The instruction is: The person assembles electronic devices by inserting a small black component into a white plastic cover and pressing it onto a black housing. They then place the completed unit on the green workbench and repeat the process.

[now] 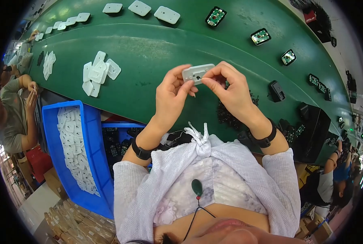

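Note:
In front of my chest, over the table, a white plastic cover (198, 70) is held up with its inner side showing. My left hand (171, 88) grips its left end between thumb and fingers. Thumb and forefinger of my right hand (229, 83) pinch together at its right part, against a small black part (198, 77) on the cover's face; the fingertips partly hide it. Below my right hand lies a heap of small black parts (229, 116). A loose stack of white covers (97, 72) rests to the left.
On the green table (140, 81), a curved belt carries white covers (167, 15) and black housings with green circuit boards (216, 17). A blue bin (102, 162) of white pieces stands at left. A black housing (277, 91) lies at right. Co-workers (17, 105) sit on both sides.

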Action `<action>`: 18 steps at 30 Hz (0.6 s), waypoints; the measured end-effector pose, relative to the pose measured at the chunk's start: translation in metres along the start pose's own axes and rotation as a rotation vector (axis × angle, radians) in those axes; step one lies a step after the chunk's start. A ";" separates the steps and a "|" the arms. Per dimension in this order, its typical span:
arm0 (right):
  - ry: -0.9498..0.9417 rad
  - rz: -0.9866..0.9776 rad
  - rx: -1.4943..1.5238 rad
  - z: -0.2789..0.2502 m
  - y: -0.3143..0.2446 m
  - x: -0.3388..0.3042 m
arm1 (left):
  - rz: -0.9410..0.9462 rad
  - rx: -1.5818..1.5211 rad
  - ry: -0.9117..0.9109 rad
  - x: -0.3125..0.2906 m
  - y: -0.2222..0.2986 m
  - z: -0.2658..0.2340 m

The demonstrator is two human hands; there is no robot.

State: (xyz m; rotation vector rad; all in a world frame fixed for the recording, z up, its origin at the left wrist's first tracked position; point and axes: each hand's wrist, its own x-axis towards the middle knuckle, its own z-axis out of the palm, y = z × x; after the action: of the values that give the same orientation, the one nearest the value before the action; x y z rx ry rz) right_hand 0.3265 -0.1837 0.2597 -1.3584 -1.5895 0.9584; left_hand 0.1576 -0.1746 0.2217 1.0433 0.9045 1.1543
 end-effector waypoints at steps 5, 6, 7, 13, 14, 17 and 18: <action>0.009 -0.032 -0.091 0.007 0.003 0.001 | -0.101 0.005 -0.055 -0.002 -0.006 -0.011; 0.022 -0.042 -0.120 0.009 0.003 0.001 | -0.125 -0.007 -0.051 -0.003 -0.005 -0.011; 0.036 -0.051 -0.149 0.010 0.003 0.001 | -0.123 -0.009 -0.050 -0.004 -0.005 -0.010; 0.001 0.102 0.001 0.012 0.001 0.001 | 0.113 -0.039 -0.019 -0.007 -0.010 -0.006; 0.000 0.098 -0.002 0.013 0.002 0.001 | 0.181 0.035 -0.021 -0.008 -0.011 -0.007; -0.027 0.243 0.289 0.017 0.010 0.003 | 0.289 0.161 -0.013 -0.008 -0.010 -0.007; -0.018 0.245 0.315 0.019 0.010 0.003 | 0.325 0.216 -0.001 -0.008 -0.009 -0.007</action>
State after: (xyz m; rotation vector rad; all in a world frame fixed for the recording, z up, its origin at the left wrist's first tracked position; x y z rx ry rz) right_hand 0.3124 -0.1806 0.2432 -1.3396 -1.2384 1.3110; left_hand 0.1523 -0.1819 0.2111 1.4058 0.8937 1.3434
